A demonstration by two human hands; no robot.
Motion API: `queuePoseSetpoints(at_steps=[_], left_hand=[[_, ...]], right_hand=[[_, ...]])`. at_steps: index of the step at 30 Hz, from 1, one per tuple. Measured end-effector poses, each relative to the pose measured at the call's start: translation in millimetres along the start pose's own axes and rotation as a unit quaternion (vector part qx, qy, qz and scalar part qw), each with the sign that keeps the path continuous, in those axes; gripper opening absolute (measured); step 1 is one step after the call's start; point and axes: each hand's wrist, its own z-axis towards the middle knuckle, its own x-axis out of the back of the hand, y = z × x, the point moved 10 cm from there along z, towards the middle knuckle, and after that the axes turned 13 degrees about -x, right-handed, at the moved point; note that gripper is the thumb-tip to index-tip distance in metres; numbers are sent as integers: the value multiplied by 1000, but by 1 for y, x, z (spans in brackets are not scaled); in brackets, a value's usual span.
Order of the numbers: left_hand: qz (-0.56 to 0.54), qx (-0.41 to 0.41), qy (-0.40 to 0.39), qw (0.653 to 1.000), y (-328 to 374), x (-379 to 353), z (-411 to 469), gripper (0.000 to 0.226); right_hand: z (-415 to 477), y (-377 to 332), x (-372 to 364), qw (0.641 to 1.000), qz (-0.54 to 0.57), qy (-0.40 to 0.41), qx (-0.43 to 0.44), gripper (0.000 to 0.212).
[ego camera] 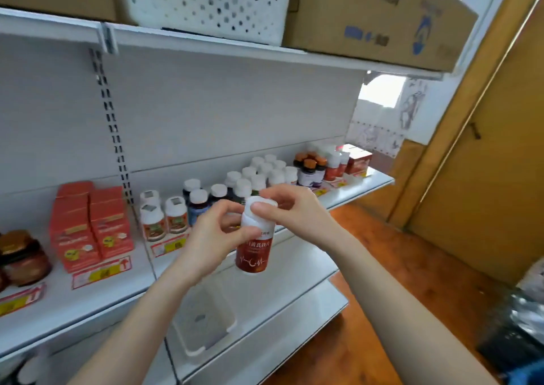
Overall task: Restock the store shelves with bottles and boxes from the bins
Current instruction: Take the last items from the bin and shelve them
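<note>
Now, past the red boxes (91, 225) at the left end of the shelf (117, 296), my left hand (210, 237) grips the bottle (253, 252) around its white shoulder to steady it. My right hand (294, 211) pinches its cap from above, probably to turn the label forward. It hangs upright just off the shelf's front edge, near the white-capped bottles (265, 173).

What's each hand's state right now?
Left hand: closed on the red-labelled bottle, fingers round its upper body.
Right hand: closed on the same bottle, pinching its white cap.

Bright daylight, soft blur, warped edges
</note>
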Motion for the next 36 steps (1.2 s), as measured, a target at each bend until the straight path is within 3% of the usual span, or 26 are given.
queuePoseSetpoints(at_steps=[5,8,11,13,21,24,29,36], left_hand=[[-4,-34,-25,999,-5,-98,43,31],[157,-54,-61,984,-15,-148,67,47],[351,-55,-135,925,-31,-195,84,60],[408,-79,-168,894,-40,-223,95,60],[461,-131,-199,855,-97,-284,170,57],[453,-182,-192,851,-107,-305,210,44],[499,-256,-202,803,-122,-341,266,36],[502,-240,-208,804,-145,-363,308,34]], right_hand=[[9,48,97,998,-35,56,-3,18],[19,82,154,991,-63,121,-14,36],[36,121,198,984,-59,161,-46,40],[47,143,220,980,-56,182,-65,40],[113,205,289,961,-57,257,-81,41],[144,211,311,956,-32,283,-69,37],[195,221,354,942,22,330,-59,31],[271,231,376,946,54,319,-33,32]])
